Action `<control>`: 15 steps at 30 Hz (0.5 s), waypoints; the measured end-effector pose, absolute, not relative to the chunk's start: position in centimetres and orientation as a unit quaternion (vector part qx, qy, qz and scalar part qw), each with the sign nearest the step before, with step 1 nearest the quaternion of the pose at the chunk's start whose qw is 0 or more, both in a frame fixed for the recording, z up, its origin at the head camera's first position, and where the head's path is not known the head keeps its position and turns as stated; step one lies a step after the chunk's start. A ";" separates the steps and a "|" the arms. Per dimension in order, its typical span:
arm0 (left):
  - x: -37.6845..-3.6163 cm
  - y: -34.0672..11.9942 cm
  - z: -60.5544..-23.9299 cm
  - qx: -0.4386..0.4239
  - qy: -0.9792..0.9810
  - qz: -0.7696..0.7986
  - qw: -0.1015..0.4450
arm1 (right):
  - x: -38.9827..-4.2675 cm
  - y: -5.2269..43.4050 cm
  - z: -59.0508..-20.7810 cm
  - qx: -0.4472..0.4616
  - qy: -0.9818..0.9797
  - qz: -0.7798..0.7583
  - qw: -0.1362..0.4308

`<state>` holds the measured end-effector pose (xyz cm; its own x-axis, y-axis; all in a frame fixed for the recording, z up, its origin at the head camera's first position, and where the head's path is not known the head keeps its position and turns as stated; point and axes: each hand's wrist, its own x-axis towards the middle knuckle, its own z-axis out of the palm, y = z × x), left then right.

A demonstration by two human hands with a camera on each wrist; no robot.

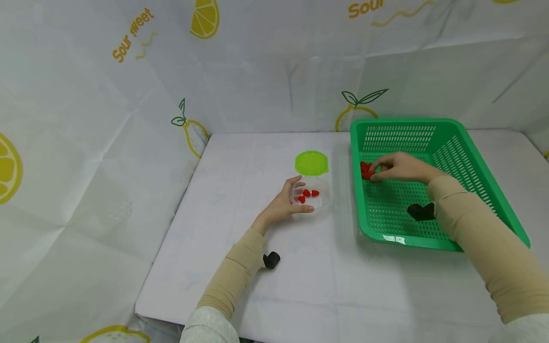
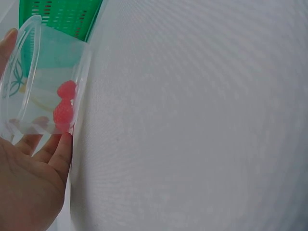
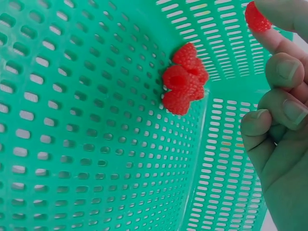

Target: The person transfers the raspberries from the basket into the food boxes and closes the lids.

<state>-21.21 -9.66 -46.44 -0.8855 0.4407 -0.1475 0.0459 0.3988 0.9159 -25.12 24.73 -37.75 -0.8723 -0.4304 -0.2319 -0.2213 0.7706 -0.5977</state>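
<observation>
My left hand (image 1: 279, 206) grips a clear plastic tub (image 1: 324, 196) by its side, thumb at the near edge and fingers round the far side. Inside the tub lie 3 red raspberries (image 1: 315, 193), two of them plainly seen through the wall in the left wrist view. Over in the green basket (image 1: 362, 209), my right hand (image 1: 405, 167) pinches a single raspberry (image 3: 257, 18) between thumb and index finger, its other fingers curled. Below that hand, several raspberries (image 3: 185, 79) sit clustered on the basket floor near its side wall.
A bright green lid (image 1: 311, 163) lies flat on the white table (image 1: 257, 166), just behind the tub. The basket's raised rim stands to the right of both. Printed white sheeting (image 1: 266, 81) hangs behind the table and along its left.
</observation>
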 end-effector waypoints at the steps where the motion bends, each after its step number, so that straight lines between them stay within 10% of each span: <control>1: -21.2 -9.7 -46.4 0.149 0.814 0.529 0.188 | -25.1 24.8 -37.7 -0.172 0.923 -0.294 0.179; 15: -21.1 -9.6 -46.0 0.149 0.813 0.529 0.191 | -24.9 24.7 -36.3 -0.158 0.914 -0.336 0.165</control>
<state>-21.08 -9.58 -45.98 -0.8824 0.4446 -0.1538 0.0398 0.3962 0.9173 -24.93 24.69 -36.34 -0.8957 -0.3991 -0.1960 -0.1775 0.7251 -0.6654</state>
